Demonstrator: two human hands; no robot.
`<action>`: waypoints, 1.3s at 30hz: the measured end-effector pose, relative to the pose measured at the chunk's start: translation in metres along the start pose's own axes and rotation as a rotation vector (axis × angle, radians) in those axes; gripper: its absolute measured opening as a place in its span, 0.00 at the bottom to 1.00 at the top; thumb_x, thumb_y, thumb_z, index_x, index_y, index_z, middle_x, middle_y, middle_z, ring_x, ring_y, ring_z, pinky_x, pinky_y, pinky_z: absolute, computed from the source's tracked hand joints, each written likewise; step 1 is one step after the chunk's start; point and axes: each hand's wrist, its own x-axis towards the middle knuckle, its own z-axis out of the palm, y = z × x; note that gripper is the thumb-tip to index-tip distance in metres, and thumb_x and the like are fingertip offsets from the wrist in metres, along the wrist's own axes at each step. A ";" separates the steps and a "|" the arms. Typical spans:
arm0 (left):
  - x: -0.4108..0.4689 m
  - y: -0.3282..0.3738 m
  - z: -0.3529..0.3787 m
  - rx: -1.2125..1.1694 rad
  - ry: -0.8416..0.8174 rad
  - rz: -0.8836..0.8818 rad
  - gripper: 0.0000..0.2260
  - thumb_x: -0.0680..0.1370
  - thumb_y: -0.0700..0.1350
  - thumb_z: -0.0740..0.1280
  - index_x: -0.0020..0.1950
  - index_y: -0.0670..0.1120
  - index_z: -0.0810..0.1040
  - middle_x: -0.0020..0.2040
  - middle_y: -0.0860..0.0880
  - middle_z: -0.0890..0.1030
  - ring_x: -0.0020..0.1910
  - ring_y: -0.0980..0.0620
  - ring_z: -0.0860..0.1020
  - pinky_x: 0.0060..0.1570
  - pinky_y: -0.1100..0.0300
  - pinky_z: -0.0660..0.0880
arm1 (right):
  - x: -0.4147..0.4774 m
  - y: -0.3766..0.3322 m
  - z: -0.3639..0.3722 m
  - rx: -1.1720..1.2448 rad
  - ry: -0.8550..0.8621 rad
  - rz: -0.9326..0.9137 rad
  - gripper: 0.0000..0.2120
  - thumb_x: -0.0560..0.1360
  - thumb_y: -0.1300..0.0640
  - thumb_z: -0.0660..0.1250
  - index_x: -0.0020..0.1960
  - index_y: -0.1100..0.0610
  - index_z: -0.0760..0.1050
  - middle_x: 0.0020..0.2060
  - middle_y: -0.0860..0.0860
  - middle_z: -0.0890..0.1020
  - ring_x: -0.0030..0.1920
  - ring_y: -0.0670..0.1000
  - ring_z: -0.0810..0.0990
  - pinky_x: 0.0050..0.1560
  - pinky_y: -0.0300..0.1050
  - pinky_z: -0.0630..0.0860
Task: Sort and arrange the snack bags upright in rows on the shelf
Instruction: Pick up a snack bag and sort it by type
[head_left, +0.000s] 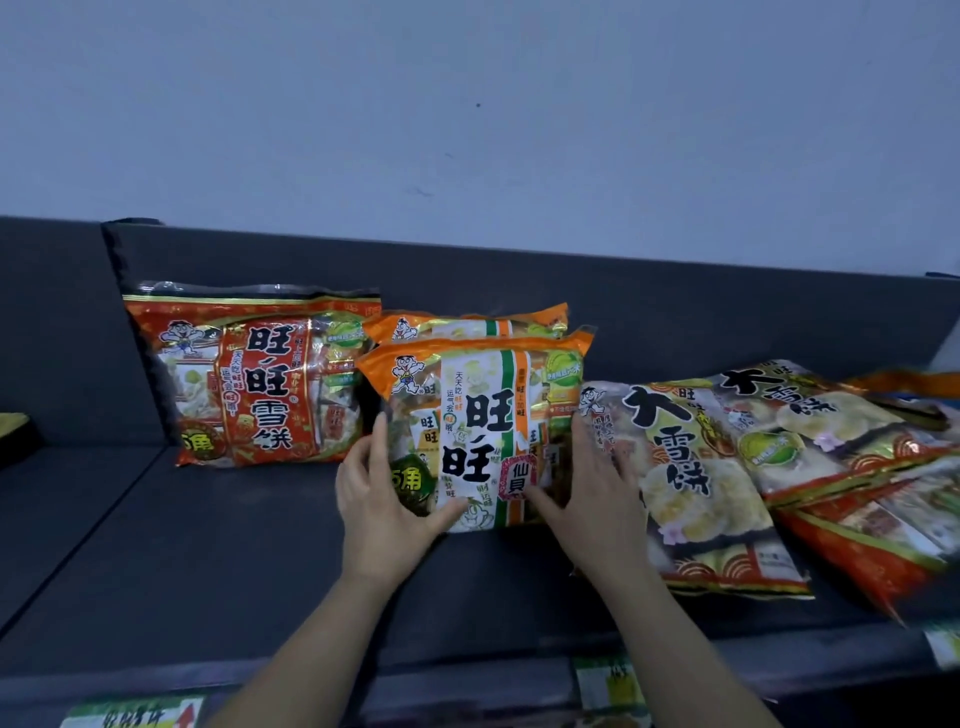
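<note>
The orange bag stands upright in the middle of the shelf, just in front of a back bag. The left hand and right hand grip its sides, thumbs on its front. A red bag stands to the left. Flat bags lie on the right.

On the shelf, the left bag stands back by the wall. The middle bag stands just right of it, further forward, with a second bag right behind it and the left hand and right hand on its sides. Flat bags overlap off to the right.
</note>
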 end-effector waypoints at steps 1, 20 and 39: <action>-0.002 -0.001 0.002 0.058 -0.024 0.062 0.56 0.62 0.67 0.76 0.76 0.67 0.40 0.73 0.48 0.58 0.73 0.43 0.58 0.71 0.38 0.61 | -0.001 0.001 0.003 -0.012 -0.011 0.001 0.47 0.75 0.34 0.61 0.80 0.53 0.39 0.75 0.49 0.65 0.74 0.52 0.63 0.77 0.48 0.45; 0.000 -0.008 0.009 0.101 -0.025 0.149 0.51 0.64 0.59 0.79 0.78 0.57 0.52 0.76 0.47 0.56 0.75 0.42 0.57 0.71 0.37 0.61 | 0.007 -0.004 0.001 0.108 -0.051 0.005 0.45 0.73 0.37 0.67 0.79 0.51 0.46 0.72 0.46 0.69 0.72 0.49 0.66 0.77 0.50 0.52; 0.000 0.250 0.115 -0.462 -0.304 0.181 0.19 0.78 0.46 0.69 0.69 0.49 0.73 0.64 0.54 0.74 0.63 0.57 0.72 0.61 0.64 0.70 | 0.005 0.174 -0.206 0.084 0.230 0.318 0.26 0.78 0.48 0.66 0.71 0.59 0.69 0.69 0.53 0.73 0.68 0.53 0.71 0.67 0.46 0.66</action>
